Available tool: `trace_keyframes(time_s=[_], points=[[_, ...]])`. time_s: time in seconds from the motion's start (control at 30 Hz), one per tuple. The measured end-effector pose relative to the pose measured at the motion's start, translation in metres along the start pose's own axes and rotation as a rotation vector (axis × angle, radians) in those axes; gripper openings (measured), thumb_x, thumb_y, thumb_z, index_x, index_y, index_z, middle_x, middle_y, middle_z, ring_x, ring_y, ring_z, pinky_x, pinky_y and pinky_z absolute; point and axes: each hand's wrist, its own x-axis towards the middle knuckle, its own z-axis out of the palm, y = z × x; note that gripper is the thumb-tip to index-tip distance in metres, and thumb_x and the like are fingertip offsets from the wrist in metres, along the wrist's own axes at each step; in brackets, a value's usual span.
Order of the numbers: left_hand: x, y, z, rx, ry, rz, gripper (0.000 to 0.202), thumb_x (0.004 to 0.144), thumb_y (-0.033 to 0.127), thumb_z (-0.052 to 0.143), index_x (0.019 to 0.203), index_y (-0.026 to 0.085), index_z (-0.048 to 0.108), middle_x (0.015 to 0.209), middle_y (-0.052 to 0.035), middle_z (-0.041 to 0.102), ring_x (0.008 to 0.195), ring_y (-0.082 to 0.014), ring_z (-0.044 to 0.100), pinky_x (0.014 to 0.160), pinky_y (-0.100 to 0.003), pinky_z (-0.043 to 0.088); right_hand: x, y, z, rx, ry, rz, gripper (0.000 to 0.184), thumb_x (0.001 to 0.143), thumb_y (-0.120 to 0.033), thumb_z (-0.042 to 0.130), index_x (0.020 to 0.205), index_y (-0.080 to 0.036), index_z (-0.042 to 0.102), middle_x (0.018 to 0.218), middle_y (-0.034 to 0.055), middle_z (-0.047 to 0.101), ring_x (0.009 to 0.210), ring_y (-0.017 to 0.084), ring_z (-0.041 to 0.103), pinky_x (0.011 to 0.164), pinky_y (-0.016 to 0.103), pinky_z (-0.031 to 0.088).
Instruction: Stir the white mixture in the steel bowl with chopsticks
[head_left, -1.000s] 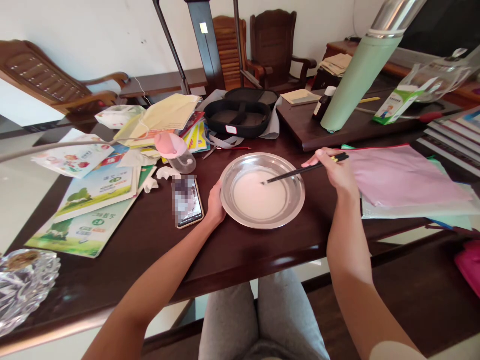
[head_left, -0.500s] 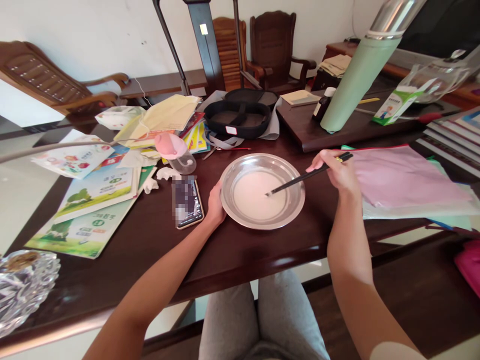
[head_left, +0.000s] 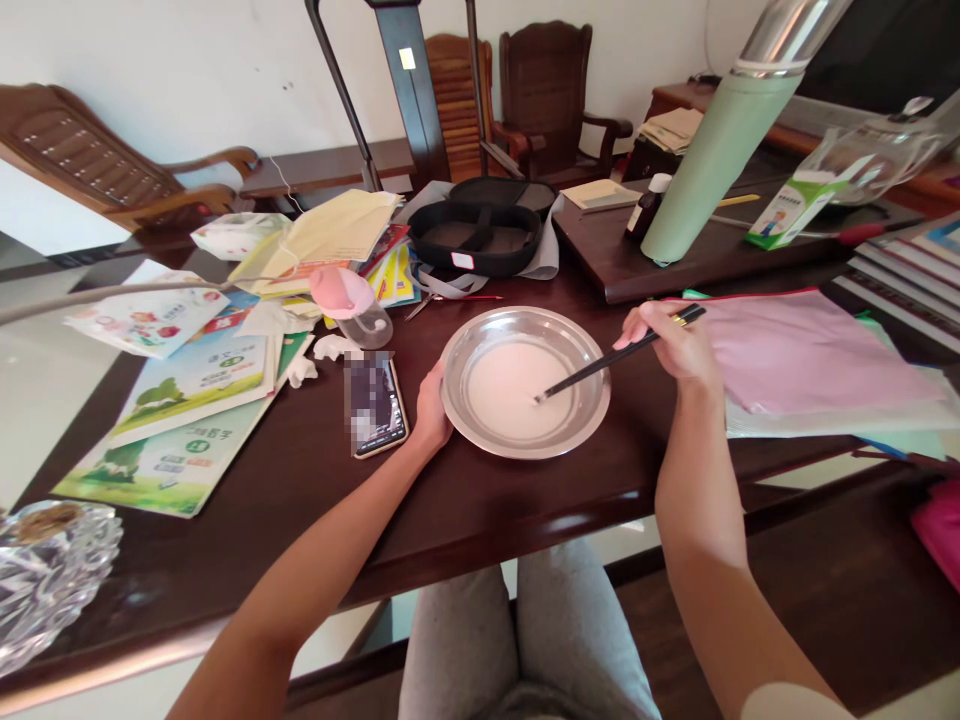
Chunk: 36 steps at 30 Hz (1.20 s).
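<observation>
A shiny metal bowl [head_left: 469, 428] with a wide rim stands on the dark wooden table, holding a milky white liquid [head_left: 510, 390]. My left hand [head_left: 433, 408] grips the bowl's left rim; some of its fingers are hidden against the side. My right hand [head_left: 671, 340] is closed around black chopsticks [head_left: 600, 365] with gold bands near the top. They slant down to the left over the bowl's right rim, and their tips dip into the liquid right of its middle. Whether there are one or two sticks is hard to tell.
Left of the bowl lie a phone [head_left: 376, 408], crumpled tissue [head_left: 304, 370], booklets [head_left: 187, 430] and a pink-lidded cup [head_left: 349, 300]. Behind it is an open black case [head_left: 476, 240]. A green thermos [head_left: 720, 165] rises at back right; a pink folder [head_left: 810, 350] lies right. A glass dish [head_left: 60, 570] sits front left.
The chopstick tips have moved slightly right and toward me in the liquid, and my right hand has shifted a little with them. My left hand and the bowl stay in place.
</observation>
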Motion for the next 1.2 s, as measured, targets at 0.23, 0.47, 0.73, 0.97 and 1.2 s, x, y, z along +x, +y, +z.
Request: trace_keyframes(time_s=[0.23,0.47,0.73,0.97,1.2], points=[[0.001,-0.002,-0.001,-0.015,-0.029,0.001,0.030,0.070,0.050,0.083,0.076,0.021,0.076,0.077,-0.0006,0.078,0.083,-0.0240,0.072,0.082,-0.034,0.059,0.002,-0.004,0.017,-0.055,-0.142,0.012,0.049,0.082,-0.073,0.083,0.069,-0.026,0.078,0.076,0.0044,0.083,0.079,0.027,0.081,0.089,0.043,0.063],[0.001,-0.001,-0.002,-0.007,-0.043,0.001,0.031,0.070,0.049,0.083,0.081,0.021,0.077,0.078,0.0003,0.078,0.085,-0.0236,0.073,0.083,-0.032,0.057,0.000,0.001,-0.001,-0.014,0.025,-0.023,0.055,0.088,-0.071,0.079,0.058,-0.026,0.071,0.063,0.0031,0.076,0.065,0.024,0.076,0.079,0.041,0.062],[0.001,-0.002,-0.002,-0.006,-0.044,-0.007,0.033,0.068,0.051,0.082,0.079,0.021,0.076,0.081,-0.0017,0.080,0.090,-0.0259,0.074,0.085,-0.035,0.059,0.001,-0.007,0.017,-0.080,-0.122,0.013,0.050,0.083,-0.074,0.081,0.069,-0.027,0.078,0.075,0.0044,0.083,0.083,0.029,0.082,0.090,0.044,0.064],[0.001,-0.001,-0.001,-0.004,-0.035,0.006,0.032,0.067,0.052,0.083,0.074,0.022,0.073,0.077,-0.0008,0.078,0.094,-0.0279,0.075,0.089,-0.036,0.059,0.000,0.000,0.001,0.001,-0.043,0.003,0.054,0.086,-0.073,0.079,0.059,-0.027,0.072,0.065,0.0040,0.077,0.068,0.026,0.077,0.079,0.043,0.063],[0.001,-0.002,0.000,-0.004,-0.008,-0.008,0.031,0.069,0.051,0.083,0.076,0.022,0.074,0.077,-0.0004,0.076,0.085,-0.0250,0.072,0.084,-0.035,0.058,0.002,-0.007,0.017,-0.067,-0.132,0.025,0.051,0.080,-0.076,0.083,0.069,-0.027,0.077,0.074,0.0046,0.083,0.081,0.028,0.082,0.089,0.044,0.064]])
